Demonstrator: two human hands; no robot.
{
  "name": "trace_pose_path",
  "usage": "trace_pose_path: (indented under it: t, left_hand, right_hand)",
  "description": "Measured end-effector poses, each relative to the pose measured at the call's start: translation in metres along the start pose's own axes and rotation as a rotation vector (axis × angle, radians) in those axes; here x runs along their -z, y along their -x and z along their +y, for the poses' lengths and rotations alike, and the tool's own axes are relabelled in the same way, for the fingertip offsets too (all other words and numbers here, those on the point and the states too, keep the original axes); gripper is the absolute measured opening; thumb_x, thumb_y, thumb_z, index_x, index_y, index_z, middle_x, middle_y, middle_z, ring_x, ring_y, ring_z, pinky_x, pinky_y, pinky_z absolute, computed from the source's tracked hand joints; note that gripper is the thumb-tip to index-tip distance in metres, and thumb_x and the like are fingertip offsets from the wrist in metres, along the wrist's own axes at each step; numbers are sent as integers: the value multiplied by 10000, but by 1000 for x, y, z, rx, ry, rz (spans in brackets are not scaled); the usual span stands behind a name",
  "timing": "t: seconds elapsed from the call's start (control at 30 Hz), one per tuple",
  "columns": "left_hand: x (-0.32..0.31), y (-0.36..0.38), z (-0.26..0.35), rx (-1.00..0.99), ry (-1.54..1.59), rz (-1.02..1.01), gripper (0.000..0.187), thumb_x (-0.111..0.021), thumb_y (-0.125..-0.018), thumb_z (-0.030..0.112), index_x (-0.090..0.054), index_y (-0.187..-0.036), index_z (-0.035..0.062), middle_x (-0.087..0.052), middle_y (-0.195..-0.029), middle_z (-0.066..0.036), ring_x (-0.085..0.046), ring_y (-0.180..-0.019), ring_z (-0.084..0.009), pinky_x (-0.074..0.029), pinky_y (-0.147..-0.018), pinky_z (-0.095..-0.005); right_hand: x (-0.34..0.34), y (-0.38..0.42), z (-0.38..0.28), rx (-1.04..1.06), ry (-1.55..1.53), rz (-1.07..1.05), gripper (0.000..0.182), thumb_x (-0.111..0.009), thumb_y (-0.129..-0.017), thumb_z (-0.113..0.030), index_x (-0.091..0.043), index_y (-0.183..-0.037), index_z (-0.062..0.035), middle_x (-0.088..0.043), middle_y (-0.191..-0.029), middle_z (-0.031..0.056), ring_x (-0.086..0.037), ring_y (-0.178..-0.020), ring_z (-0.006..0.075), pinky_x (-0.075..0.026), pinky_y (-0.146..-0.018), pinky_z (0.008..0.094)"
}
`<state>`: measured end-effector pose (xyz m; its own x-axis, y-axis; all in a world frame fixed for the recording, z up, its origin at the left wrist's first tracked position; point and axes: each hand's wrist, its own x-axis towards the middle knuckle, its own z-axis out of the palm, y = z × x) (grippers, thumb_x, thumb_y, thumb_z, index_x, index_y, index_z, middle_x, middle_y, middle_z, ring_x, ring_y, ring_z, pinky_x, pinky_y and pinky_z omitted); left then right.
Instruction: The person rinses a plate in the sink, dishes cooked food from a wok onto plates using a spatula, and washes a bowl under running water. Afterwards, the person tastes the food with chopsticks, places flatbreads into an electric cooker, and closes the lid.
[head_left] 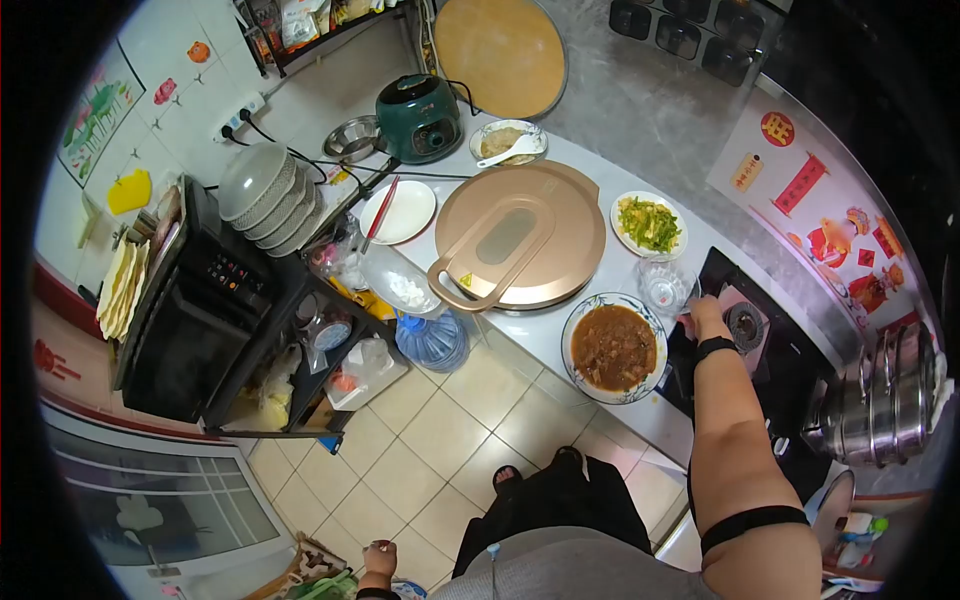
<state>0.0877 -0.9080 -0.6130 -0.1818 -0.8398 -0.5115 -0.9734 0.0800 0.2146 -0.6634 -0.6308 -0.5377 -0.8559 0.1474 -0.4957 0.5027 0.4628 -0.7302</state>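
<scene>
My right hand (706,318) reaches over the counter, its fingers closed at the near right side of a clear glass cup (664,286). Just left of that hand is a patterned bowl of brown stew (614,348), and behind the cup stands a plate of green vegetables and egg (648,224). Low in the view, above the floor, my left hand (379,560) is curled, with its fingertips together; whatever it may hold is too small to tell.
A large bronze electric pan (520,235) sits mid-counter, beside a white plate (398,212) with red chopsticks. Behind are a green cooker (419,118) and a bowl with a white spoon (508,144). The black stove (790,375) and a steel steamer (872,398) are on the right.
</scene>
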Motion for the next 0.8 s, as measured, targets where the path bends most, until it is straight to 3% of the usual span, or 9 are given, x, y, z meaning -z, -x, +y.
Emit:
trace_pose_path:
  t: [0.13, 0.27, 0.3, 0.37, 0.47, 0.6, 0.67, 0.7, 0.8]
  left_hand:
    - [1, -20, -11, -55, -39, -20, 276, -569, -746, 319, -668, -843, 81, -631, -934, -184, -507, -999, -370, -419, -887, -422]
    - [-31, -90, -54, -234, -212, -167, 275, -564, -745, 329, -672, -836, 93, -632, -940, -171, -523, -980, -362, -428, -880, -417]
    - [-36, -111, -58, -321, -323, -214, 274, -563, -745, 335, -675, -833, 101, -634, -943, -163, -527, -977, -360, -432, -875, -417]
    - [-46, -149, -49, -427, -497, -264, 270, -526, -753, 313, -679, -842, 109, -635, -958, -149, -565, -922, -350, -445, -849, -425]
    - [-61, -201, -32, -567, -548, -233, 272, -473, -756, 254, -685, -837, 106, -637, -952, -157, -596, -873, -343, -458, -826, -435]
    - [-35, -207, 62, -635, -521, -214, 267, -453, -786, 229, -688, -883, 147, -645, -971, -132, -602, -899, -320, -475, -804, -428]
    - [9, -144, 140, -640, -440, -353, 440, -564, -812, 356, -580, -1037, -22, -631, -912, -174, -602, -744, -326, -482, -679, -393]
    - [10, -143, 152, -706, -475, -359, 440, -564, -812, 356, -580, -1037, -22, -631, -912, -174, -602, -744, -326, -482, -679, -393]
    - [10, -130, 183, -801, -600, -364, 533, -532, -816, 421, -572, -1101, -28, -555, -1115, -270, -518, -1034, -425, -401, -919, -424]
  right_hand:
    - [7, 17, 10, 234, -67, 58, 282, -506, -801, -140, -548, -990, 64, -609, -869, 180, -619, -609, 237, -536, -487, 306]
    - [49, 120, 2, 191, -51, 21, 554, -601, -789, -185, -401, -1274, -8, -561, -989, 70, -575, -745, 138, -487, -638, 242]
    - [61, 124, 28, 308, -87, 114, 479, -627, -768, -200, -510, -1180, 16, -593, -801, 88, -567, -627, 143, -481, -573, 257]
    - [102, 140, 86, 562, 97, 272, 337, -654, -765, -209, -601, -1023, 1, -577, -740, 69, -561, -645, 128, -469, -606, 259]
    - [158, 224, 130, 506, 135, 407, 265, -689, -741, -210, -503, -666, -38, -569, -656, 47, -510, -602, 112, -423, -568, 260]
    - [226, 281, 213, 475, 61, 705, 247, -643, -744, -122, -488, -575, -32, -641, -763, 100, -584, -674, 178, -461, -624, 289]
    - [244, 313, 235, 588, 103, 893, 127, -614, -741, -87, -555, -651, -19, -642, -868, 140, -619, -777, 255, -485, -714, 332]
    - [252, 321, 255, 575, 93, 962, 97, -606, -741, -78, -568, -672, -21, -635, -946, 155, -618, -823, 268, -486, -756, 346]
    - [254, 350, 333, 15, 600, 693, 299, -532, -818, -215, -564, -1053, -32, -480, -1211, 241, -497, -1097, 326, -397, -944, 399]
